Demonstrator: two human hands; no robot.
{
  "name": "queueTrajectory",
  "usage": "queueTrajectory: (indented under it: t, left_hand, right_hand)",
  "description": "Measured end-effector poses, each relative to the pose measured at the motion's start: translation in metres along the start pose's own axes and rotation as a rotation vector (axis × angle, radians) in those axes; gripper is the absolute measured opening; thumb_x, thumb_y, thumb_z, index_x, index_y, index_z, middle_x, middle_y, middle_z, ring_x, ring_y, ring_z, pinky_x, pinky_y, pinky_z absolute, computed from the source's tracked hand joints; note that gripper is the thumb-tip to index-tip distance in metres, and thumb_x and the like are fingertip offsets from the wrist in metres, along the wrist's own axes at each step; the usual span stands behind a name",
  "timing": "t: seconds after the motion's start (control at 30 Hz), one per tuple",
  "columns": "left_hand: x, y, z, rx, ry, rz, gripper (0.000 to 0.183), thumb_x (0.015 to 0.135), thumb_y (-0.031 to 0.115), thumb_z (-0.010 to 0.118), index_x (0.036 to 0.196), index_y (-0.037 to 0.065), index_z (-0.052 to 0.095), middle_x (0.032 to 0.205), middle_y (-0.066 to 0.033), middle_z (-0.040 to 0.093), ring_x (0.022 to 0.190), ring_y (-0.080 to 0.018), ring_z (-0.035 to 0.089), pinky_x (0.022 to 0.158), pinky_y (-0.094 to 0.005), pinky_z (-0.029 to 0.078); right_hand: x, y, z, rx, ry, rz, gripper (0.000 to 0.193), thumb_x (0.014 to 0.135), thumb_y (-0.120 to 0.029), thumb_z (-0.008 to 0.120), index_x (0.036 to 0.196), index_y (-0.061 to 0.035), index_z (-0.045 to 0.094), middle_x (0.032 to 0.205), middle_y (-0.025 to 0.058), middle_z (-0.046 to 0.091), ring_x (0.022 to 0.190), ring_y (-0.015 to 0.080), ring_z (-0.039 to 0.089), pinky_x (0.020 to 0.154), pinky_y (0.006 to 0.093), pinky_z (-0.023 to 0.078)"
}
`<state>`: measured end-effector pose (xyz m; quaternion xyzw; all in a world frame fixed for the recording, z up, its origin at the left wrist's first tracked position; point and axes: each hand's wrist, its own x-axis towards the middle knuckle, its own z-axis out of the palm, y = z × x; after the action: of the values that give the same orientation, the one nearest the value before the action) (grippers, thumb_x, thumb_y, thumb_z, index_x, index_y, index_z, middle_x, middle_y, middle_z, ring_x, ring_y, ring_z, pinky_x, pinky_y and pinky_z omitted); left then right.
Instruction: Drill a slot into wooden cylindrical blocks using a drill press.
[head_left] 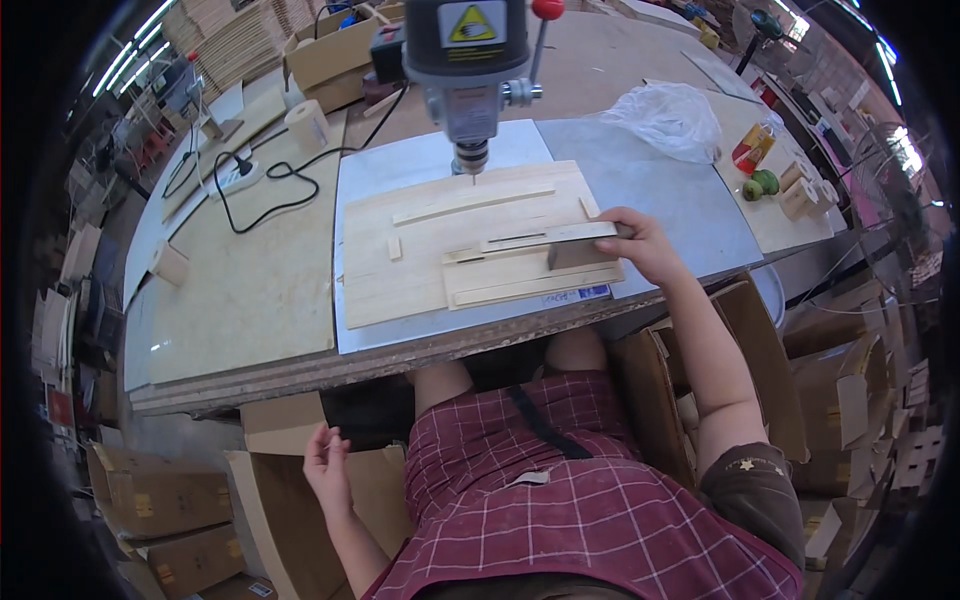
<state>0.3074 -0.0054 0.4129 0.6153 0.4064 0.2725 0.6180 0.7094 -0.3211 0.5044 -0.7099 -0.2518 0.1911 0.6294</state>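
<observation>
My right hand (645, 245) grips the right end of a small pale wooden piece (555, 236) with a dark slot along its top. This piece rests by a lower wooden strip (535, 290) on a flat plywood board (420, 285). Above the board hangs a drill press (470, 80), its thin bit (474, 180) pointing down, apart from the held piece. My left hand (328, 465) is below the table edge, over an open cardboard box (290, 520). Its fingers are loosely bent and apart, with nothing visible in them.
A long wooden strip (475, 206) and a short block (394, 248) lie on the board. A black cable (300, 172) runs left to a white power strip (235, 178). To the right are a plastic bag (665, 120), a bottle (753, 147) and wooden rolls (800, 195). Cardboard boxes (760, 370) stand beside my legs.
</observation>
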Motion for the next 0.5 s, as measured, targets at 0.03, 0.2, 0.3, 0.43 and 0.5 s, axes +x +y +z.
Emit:
queueTrajectory:
  t: [0.03, 0.2, 0.3, 0.43, 0.5]
  left_hand:
    - [-0.003, 0.005, 0.010, 0.016, -0.037, -0.003, 0.029, 0.086, 0.006, 0.055, 0.115, 0.002, 0.052, 0.101, -0.0076, 0.057, 0.081, -0.0112, 0.056, 0.074, -0.0240, 0.048]
    - [-0.008, 0.015, 0.054, 0.059, -0.173, -0.073, 0.029, 0.085, 0.008, 0.056, 0.114, 0.002, 0.052, 0.100, -0.0071, 0.058, 0.078, -0.0111, 0.056, 0.072, -0.0229, 0.047]
    - [-0.006, 0.010, 0.072, 0.142, -0.259, -0.117, 0.031, 0.087, 0.011, 0.055, 0.116, 0.003, 0.051, 0.103, -0.0082, 0.058, 0.078, -0.0110, 0.057, 0.071, -0.0231, 0.047]
    - [-0.008, 0.013, 0.076, 0.218, -0.305, -0.173, 0.033, 0.088, 0.014, 0.053, 0.118, 0.003, 0.049, 0.107, -0.0093, 0.057, 0.078, -0.0106, 0.057, 0.072, -0.0242, 0.047]
    - [-0.006, 0.013, 0.086, 0.277, -0.346, -0.220, 0.033, 0.088, 0.016, 0.053, 0.119, 0.003, 0.048, 0.107, -0.0092, 0.057, 0.078, -0.0106, 0.057, 0.072, -0.0250, 0.047]
  right_hand:
    - [0.005, 0.007, 0.003, 0.009, -0.032, 0.015, 0.025, 0.071, -0.005, 0.069, 0.094, -0.0041, 0.060, 0.086, -0.0003, 0.058, 0.084, 0.0076, 0.051, 0.073, 0.0229, 0.042]
    - [0.012, 0.004, 0.000, -0.203, -0.091, -0.063, 0.034, 0.070, -0.006, 0.071, 0.101, -0.0046, 0.059, 0.093, 0.0005, 0.058, 0.092, 0.0103, 0.052, 0.082, 0.0259, 0.042]
    - [0.003, 0.016, -0.016, -0.107, -0.083, -0.119, 0.054, 0.070, -0.011, 0.073, 0.118, -0.0070, 0.050, 0.110, 0.0017, 0.054, 0.104, 0.0131, 0.049, 0.090, 0.0308, 0.039]
    - [-0.053, 0.005, -0.084, -0.159, 0.252, -0.193, 0.033, 0.076, -0.011, 0.067, 0.108, -0.0066, 0.056, 0.092, -0.0001, 0.058, 0.089, 0.0096, 0.053, 0.078, 0.0251, 0.043]
    - [-0.099, 0.024, -0.136, -0.268, 0.361, 0.016, 0.018, 0.080, -0.015, 0.063, 0.096, -0.0056, 0.060, 0.082, -0.0014, 0.058, 0.077, 0.0071, 0.053, 0.070, 0.0221, 0.043]
